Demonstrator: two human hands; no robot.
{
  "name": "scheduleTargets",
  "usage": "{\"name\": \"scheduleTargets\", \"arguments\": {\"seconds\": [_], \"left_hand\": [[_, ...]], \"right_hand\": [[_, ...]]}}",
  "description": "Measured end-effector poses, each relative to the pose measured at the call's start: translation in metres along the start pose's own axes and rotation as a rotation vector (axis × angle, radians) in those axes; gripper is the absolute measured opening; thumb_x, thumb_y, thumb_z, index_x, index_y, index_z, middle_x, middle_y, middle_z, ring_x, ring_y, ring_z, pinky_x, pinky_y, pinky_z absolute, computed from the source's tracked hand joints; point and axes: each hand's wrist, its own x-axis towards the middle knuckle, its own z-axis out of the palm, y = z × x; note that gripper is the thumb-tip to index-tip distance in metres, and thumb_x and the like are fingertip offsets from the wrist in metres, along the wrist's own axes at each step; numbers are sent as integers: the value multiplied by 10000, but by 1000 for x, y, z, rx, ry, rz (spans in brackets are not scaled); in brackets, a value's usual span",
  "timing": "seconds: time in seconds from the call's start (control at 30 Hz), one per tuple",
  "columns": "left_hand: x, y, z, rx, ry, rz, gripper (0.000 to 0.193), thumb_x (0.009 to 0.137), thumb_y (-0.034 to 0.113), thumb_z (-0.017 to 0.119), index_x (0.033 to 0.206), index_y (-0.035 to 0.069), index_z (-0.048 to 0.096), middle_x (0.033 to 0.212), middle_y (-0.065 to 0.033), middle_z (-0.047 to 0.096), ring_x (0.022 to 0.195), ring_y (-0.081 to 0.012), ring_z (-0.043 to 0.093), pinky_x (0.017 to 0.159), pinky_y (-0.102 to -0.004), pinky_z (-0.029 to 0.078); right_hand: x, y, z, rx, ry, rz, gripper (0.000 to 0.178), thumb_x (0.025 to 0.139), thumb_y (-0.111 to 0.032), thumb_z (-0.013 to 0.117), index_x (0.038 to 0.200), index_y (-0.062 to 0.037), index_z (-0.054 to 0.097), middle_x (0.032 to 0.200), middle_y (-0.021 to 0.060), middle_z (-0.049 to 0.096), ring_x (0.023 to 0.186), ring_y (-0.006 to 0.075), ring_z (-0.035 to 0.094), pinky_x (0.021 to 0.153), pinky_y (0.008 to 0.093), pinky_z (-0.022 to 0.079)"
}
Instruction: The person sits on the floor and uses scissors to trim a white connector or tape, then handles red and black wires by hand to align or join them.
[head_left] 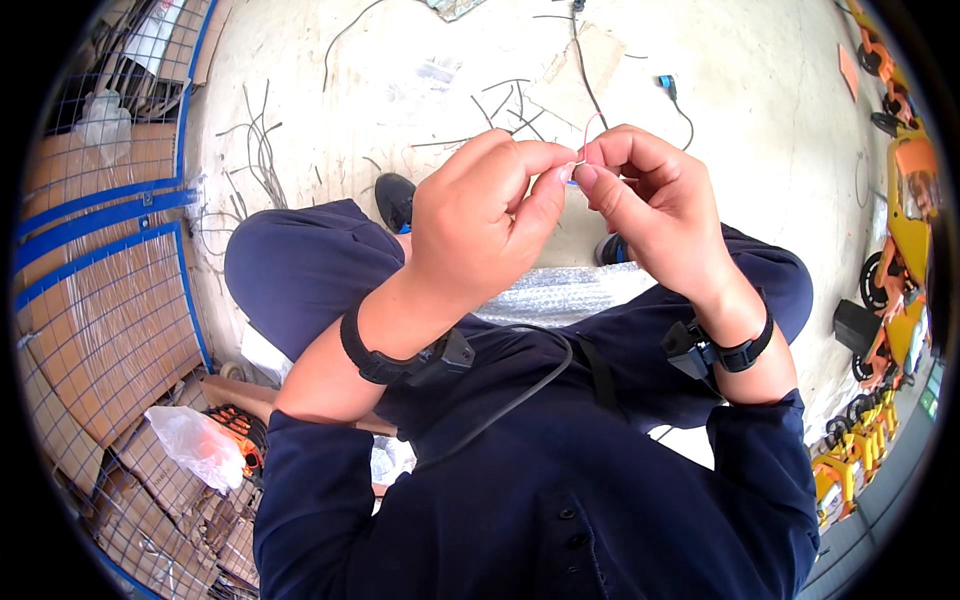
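Note:
In front of my chest, both hands meet fingertip to fingertip over thin wires. A fine red wire [586,128] curves up from between the fingers, and a short white bit shows at the pinch. My left hand [482,205] pinches the wire ends between thumb and forefinger. Close beside it, my right hand [655,200] pinches the same wires with thumb and forefinger. A speck of blue sits just under the fingertips, too small to make out. Behind the right fingers a black cable [582,62] runs up along the floor; whether it joins the wires is hidden.
Cut black cable pieces [262,140] lie on the pale floor, with a flat cardboard piece [585,65] and a blue-ended connector [667,83] beyond. A blue mesh cage [110,225] holding cardboard stands left. Yellow-and-orange wheeled machines [905,220] line the right. Bubble wrap [570,295] lies between my legs.

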Motion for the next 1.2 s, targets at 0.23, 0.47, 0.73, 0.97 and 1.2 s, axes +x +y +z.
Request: {"name": "scheduleTargets", "arguments": {"seconds": [0.23,0.47,0.73,0.97,1.2], "left_hand": [[1,0,-1,65,-6,48,126,734,8,711,842,58,666,621,-21,509,482,-124,441,429,-272,347],[-2,1,0,4,-35,-40,108,734,2,701,824,50,665,595,-17,467,479,-117,410,434,-271,330],[-5,4,-2,-230,-65,-341,40,811,53,690,839,30,672,555,22,425,513,-69,389,492,-254,342],[0,6,-6,-560,-127,-609,158,916,149,634,943,-6,646,699,43,579,626,2,455,544,-178,361],[5,6,-11,-753,-182,-741,184,934,171,620,995,-2,638,721,33,564,572,-19,407,519,-177,336]], "right_hand": [[-1,11,4,-56,54,-133,88,883,-91,652,905,-7,644,812,4,617,640,23,514,550,179,413],[3,11,2,-328,108,-385,29,814,-26,636,801,-8,618,729,39,559,582,77,514,511,215,409],[15,11,-10,-480,268,-470,69,790,-16,625,729,-9,594,694,57,550,554,129,527,505,245,422],[11,-1,-11,-499,110,-567,140,773,-22,699,881,-22,611,814,72,601,628,159,565,527,244,447],[12,6,-8,-568,25,-636,176,803,-9,690,965,-39,627,863,72,649,698,167,605,558,253,472]]}}
